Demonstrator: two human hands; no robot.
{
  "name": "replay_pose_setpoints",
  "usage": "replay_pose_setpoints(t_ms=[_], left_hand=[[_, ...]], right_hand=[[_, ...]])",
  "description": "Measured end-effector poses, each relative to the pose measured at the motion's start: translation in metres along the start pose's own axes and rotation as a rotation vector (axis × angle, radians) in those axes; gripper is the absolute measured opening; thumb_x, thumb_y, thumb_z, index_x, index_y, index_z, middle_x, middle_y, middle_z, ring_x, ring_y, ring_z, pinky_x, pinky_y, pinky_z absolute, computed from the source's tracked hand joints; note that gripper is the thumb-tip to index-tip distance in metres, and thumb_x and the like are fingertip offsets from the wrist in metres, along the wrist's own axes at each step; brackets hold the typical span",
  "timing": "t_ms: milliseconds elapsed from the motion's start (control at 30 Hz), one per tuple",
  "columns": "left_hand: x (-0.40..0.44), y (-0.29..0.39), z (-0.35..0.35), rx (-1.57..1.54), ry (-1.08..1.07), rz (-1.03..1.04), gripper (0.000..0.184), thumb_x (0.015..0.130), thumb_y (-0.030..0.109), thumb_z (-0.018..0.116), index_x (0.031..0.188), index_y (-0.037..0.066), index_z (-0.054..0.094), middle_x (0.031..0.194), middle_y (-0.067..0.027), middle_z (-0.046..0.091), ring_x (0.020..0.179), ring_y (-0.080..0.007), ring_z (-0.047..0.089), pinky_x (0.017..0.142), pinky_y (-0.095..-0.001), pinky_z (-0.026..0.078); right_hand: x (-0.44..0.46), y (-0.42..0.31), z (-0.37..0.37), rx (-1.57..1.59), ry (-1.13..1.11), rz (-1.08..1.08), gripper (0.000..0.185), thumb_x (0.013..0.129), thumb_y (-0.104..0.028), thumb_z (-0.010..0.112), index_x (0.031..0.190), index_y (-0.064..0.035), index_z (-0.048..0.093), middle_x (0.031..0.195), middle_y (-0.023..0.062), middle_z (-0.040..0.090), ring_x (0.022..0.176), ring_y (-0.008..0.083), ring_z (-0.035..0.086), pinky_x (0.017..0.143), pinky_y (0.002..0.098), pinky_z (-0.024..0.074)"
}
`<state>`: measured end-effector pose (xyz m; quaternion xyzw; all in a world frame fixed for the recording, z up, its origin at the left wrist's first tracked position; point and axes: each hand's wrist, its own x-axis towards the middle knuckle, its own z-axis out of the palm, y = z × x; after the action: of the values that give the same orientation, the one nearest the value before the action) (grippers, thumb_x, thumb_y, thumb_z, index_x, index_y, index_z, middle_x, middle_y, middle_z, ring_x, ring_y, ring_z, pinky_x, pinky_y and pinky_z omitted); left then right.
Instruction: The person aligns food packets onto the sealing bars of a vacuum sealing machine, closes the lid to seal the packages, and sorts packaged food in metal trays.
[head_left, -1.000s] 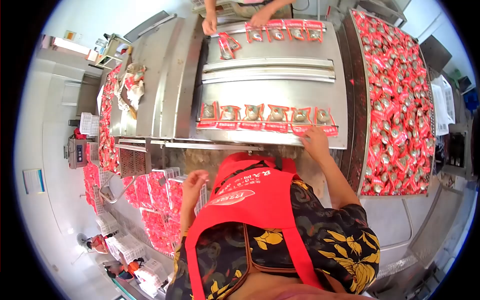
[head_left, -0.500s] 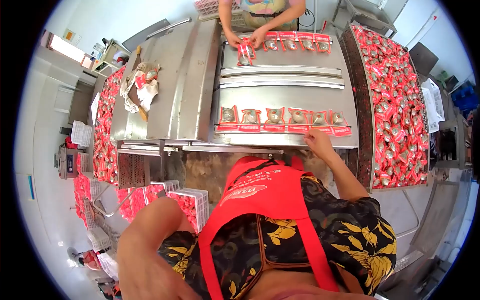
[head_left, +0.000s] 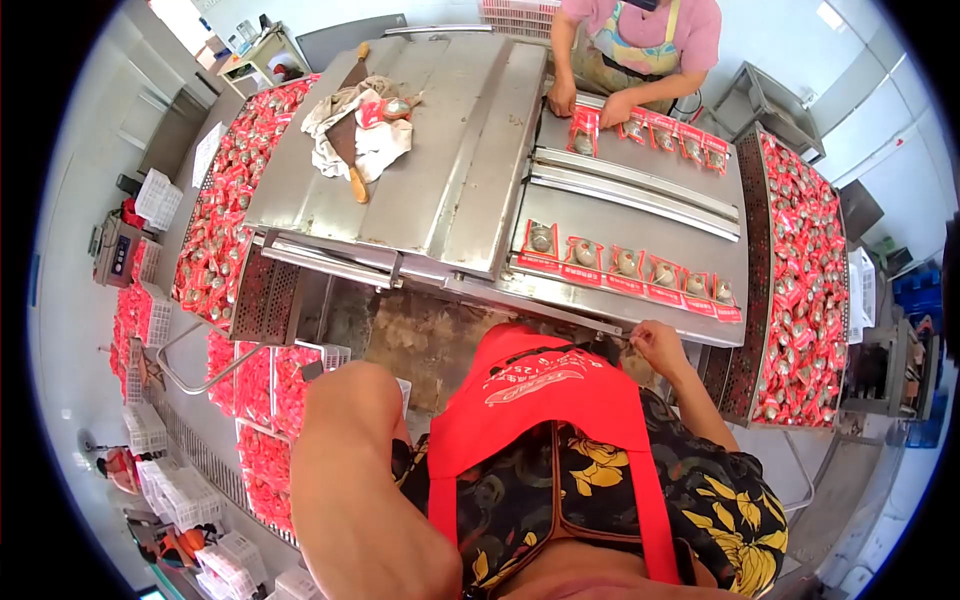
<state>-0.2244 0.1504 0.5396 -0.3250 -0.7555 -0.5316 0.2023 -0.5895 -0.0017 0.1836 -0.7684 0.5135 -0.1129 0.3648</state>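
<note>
My right hand (head_left: pixel 660 350) is just off the front edge of the steel machine bed (head_left: pixel 620 205), its fingers curled together with nothing visible in them. On the bed's near side lies a row of several red-edged clear packets (head_left: pixel 627 262), each with a round greyish item inside. My left arm (head_left: pixel 355 470) is raised close to the camera; the left hand lies outside the picture. Across the bed, a co-worker's hands (head_left: pixel 590 105) hold a packet (head_left: pixel 584 132) beside a far row of packets (head_left: pixel 690 148).
Left of the bed is a raised steel lid (head_left: pixel 440 150) with a cloth (head_left: pixel 380 145) and a wooden-handled tool on it. Perforated trays full of packets stand at the right (head_left: pixel 800 290) and left (head_left: pixel 225 220). White crates (head_left: pixel 158 198) stand farther left.
The view has swung, so the machine sits farther right and tilted. My right hand has moved off the packets' edge. My left arm has risen and its hand has left view.
</note>
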Motion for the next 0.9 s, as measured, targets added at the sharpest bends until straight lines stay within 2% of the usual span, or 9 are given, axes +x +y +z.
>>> replay_pose_setpoints(t_ms=[133,267,333,400,500,600,667,767,900], left_hand=[[-0.054,0.018,0.000,0.135,-0.155,-0.209,0.044,0.096,0.032,0.065,0.126,-0.001,0.060,0.113,-0.0158,0.068,0.077,-0.0194,0.067,0.059,-0.0278,0.051],[-0.161,0.039,0.023,-0.147,0.662,-0.531,0.061,0.084,0.032,0.079,0.128,-0.003,0.057,0.090,-0.0120,0.072,0.068,-0.0139,0.068,0.058,-0.0244,0.053],[-0.205,0.026,0.062,-0.026,1.392,-0.333,0.050,0.081,0.021,0.081,0.118,-0.004,0.059,0.082,-0.0141,0.070,0.060,-0.0130,0.063,0.055,-0.0240,0.050],[-0.261,0.022,0.084,0.162,1.699,-0.462,0.037,0.090,0.020,0.070,0.118,-0.001,0.059,0.080,-0.0101,0.068,0.062,-0.0114,0.061,0.059,-0.0227,0.048],[-0.343,-0.003,0.124,0.385,2.268,-0.597,0.037,0.089,0.024,0.072,0.116,0.003,0.059,0.087,-0.0065,0.068,0.068,-0.0117,0.061,0.063,-0.0240,0.049],[-0.423,-0.038,0.191,0.709,2.513,-0.790,0.030,0.090,0.019,0.070,0.115,0.003,0.061,0.090,-0.0039,0.069,0.074,-0.0108,0.061,0.066,-0.0245,0.049],[-0.433,-0.050,0.222,0.687,2.669,-0.746,0.027,0.088,0.016,0.070,0.111,0.003,0.063,0.087,-0.0040,0.069,0.072,-0.0107,0.062,0.065,-0.0253,0.049],[-0.436,-0.077,0.251,0.519,2.815,-0.718,0.026,0.086,0.015,0.072,0.108,0.002,0.064,0.085,-0.0058,0.070,0.068,-0.0118,0.063,0.062,-0.0263,0.050],[-0.422,-0.104,0.262,0.408,2.777,-0.795,0.028,0.086,0.018,0.073,0.107,0.003,0.065,0.087,-0.0078,0.071,0.070,-0.0144,0.066,0.065,-0.0292,0.052]], right_hand=[[0.002,-0.016,0.021,-0.079,0.004,-0.021,0.013,0.081,-0.013,0.072,0.087,-0.0027,0.068,0.078,0.0137,0.067,0.071,0.0261,0.065,0.066,0.0358,0.0506],[0.006,-0.033,0.024,-0.129,-0.014,-0.058,0.010,0.082,-0.010,0.071,0.087,-0.0020,0.067,0.074,0.0120,0.067,0.065,0.0200,0.064,0.062,0.0328,0.0497],[0.010,-0.015,0.035,-0.137,0.027,-0.082,0.010,0.083,-0.012,0.071,0.086,-0.0027,0.068,0.071,0.0117,0.067,0.063,0.0198,0.064,0.060,0.0329,0.0493],[0.010,-0.021,0.038,-0.065,-0.022,0.140,0.013,0.079,-0.015,0.069,0.083,-0.0024,0.069,0.078,0.0159,0.068,0.073,0.0306,0.067,0.067,0.0390,0.0516],[0.015,-0.013,0.049,-0.176,-0.037,0.014,0.013,0.083,-0.016,0.067,0.079,-0.0030,0.068,0.070,0.0134,0.068,0.064,0.0244,0.065,0.061,0.0368,0.0502],[0.025,-0.008,0.055,-0.308,-0.062,-0.115,0.014,0.082,-0.015,0.065,0.079,-0.0021,0.069,0.067,0.0154,0.066,0.063,0.0278,0.067,0.060,0.0389,0.0512],[0.029,-0.051,0.046,-0.088,-0.185,0.055,0.014,0.082,-0.015,0.066,0.078,-0.0022,0.068,0.067,0.0147,0.067,0.065,0.0255,0.068,0.059,0.0380,0.0513],[0.064,0.120,0.088,0.477,-0.195,-0.050,0.010,0.082,-0.014,0.069,0.077,-0.0049,0.068,0.069,0.0112,0.068,0.062,0.0236,0.066,0.059,0.0357,0.0521],[0.134,0.011,0.111,0.042,-0.304,0.022,0.010,0.082,-0.014,0.069,0.078,-0.0049,0.068,0.069,0.0111,0.068,0.062,0.0237,0.066,0.059,0.0357,0.0521]])
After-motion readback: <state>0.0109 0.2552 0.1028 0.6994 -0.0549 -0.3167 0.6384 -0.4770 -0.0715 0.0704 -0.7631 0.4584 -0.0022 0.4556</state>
